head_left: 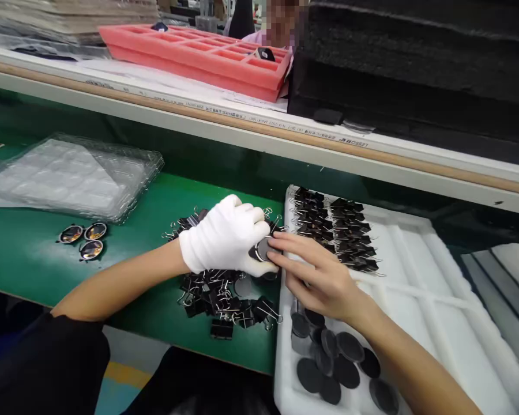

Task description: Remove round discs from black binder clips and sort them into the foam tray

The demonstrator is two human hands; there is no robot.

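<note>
My left hand (227,239), in a white glove, is closed around a small round grey disc (263,249) above a heap of black binder clips (222,297). My bare right hand (318,274) reaches in from the right, and its fingertips pinch the same disc at its edge. Both hands meet at the left rim of a white foam tray (419,276). In that tray lie rows of clipped parts (335,230) at the back and several loose dark discs (337,363) at the front.
Three shiny round parts (84,239) lie on the green mat at the left. A stack of clear blister trays (69,176) sits behind them. A pink foam tray (199,55) and black foam (415,63) rest on the raised shelf, where another person sits.
</note>
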